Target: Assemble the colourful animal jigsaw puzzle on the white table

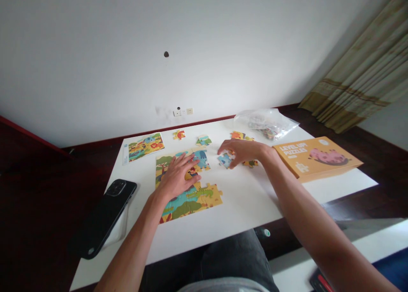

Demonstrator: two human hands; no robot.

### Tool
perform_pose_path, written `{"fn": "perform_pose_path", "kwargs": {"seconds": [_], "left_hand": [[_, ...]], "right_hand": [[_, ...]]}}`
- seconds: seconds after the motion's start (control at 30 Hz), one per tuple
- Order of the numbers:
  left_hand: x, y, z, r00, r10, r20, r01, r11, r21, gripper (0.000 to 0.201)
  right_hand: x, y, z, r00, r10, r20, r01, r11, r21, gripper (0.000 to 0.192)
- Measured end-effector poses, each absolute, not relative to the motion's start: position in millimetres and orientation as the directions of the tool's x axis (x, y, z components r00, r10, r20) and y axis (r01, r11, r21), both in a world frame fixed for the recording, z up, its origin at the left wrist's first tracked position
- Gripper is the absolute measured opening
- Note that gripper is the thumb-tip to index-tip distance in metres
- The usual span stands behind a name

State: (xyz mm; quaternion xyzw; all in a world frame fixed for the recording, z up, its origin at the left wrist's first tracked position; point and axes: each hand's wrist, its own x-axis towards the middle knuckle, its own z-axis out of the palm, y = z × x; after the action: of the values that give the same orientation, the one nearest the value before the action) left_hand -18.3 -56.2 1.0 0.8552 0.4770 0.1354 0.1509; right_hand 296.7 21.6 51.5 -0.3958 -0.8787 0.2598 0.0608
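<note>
Two hands busy: my left hand point(177, 177) lies flat, steadying the half-built colourful cardboard jigsaw point(186, 185); my right hand point(241, 151) pinches a loose blue puzzle piece point(225, 160) (lift cleanly, I'd say).

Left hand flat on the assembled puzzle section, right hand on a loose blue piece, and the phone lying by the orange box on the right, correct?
Not quite. The head view shows the phone at the table's left edge, far from the orange box. The rest stands: left hand flat on the assembled section, right hand on the blue piece.

Black phone point(103, 215); orange box point(317, 157); plastic bag point(266, 122); curtain point(360, 71).
</note>
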Motion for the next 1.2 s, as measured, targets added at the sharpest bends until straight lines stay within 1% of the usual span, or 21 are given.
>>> {"fn": "perform_pose_path", "kwargs": {"seconds": [0.13,0.27,0.4,0.53,0.7,0.8,0.87,1.0,1.1,1.2], "left_hand": [[-17.9,-56.2,1.1,0.504,0.859,0.093,0.780,-0.499,0.378,0.053],[-16.7,-56.4,3.2,0.502,0.862,0.071,0.793,-0.492,0.359,0.054],[-16.0,-56.2,4.4,0.496,0.866,0.063,0.802,-0.485,0.349,0.054],[-16.1,-56.2,3.9,0.496,0.866,0.064,0.799,-0.484,0.357,0.054],[-16.6,-55.9,1.9,0.496,0.865,0.081,0.795,-0.490,0.357,0.054],[-16.9,-55.6,0.7,0.498,0.862,0.090,0.794,-0.495,0.353,0.053],[-17.1,-55.5,0.2,0.497,0.862,0.095,0.792,-0.496,0.357,0.052],[-16.9,-55.5,0.6,0.499,0.861,0.095,0.790,-0.497,0.358,0.053],[-16.3,-55.6,1.4,0.498,0.862,0.090,0.794,-0.496,0.351,0.053],[-16.1,-55.7,1.3,0.493,0.865,0.093,0.796,-0.491,0.353,0.052]], "right_hand": [[283.1,19.3,45.0,-0.702,0.708,-0.074,0.658,0.605,-0.449,0.053],[272.6,14.8,47.6,-0.712,0.695,-0.094,0.661,0.621,-0.421,0.050],[265.8,12.0,52.3,-0.722,0.684,-0.101,0.654,0.629,-0.420,0.047],[258.3,10.9,50.5,-0.729,0.684,-0.037,0.628,0.645,-0.435,0.045],[257.3,15.7,38.5,-0.769,0.639,0.009,0.561,0.683,-0.468,0.035],[259.5,18.3,33.8,-0.786,0.618,0.015,0.533,0.689,-0.490,0.033],[260.0,18.3,33.3,-0.781,0.624,0.011,0.537,0.682,-0.497,0.032],[258.6,15.5,34.9,-0.769,0.639,0.011,0.560,0.683,-0.469,0.031],[256.0,15.0,33.4,-0.781,0.617,0.094,0.519,0.725,-0.452,0.023],[252.0,17.8,26.5,-0.702,0.665,0.256,0.537,0.730,-0.423,0.023]]}}
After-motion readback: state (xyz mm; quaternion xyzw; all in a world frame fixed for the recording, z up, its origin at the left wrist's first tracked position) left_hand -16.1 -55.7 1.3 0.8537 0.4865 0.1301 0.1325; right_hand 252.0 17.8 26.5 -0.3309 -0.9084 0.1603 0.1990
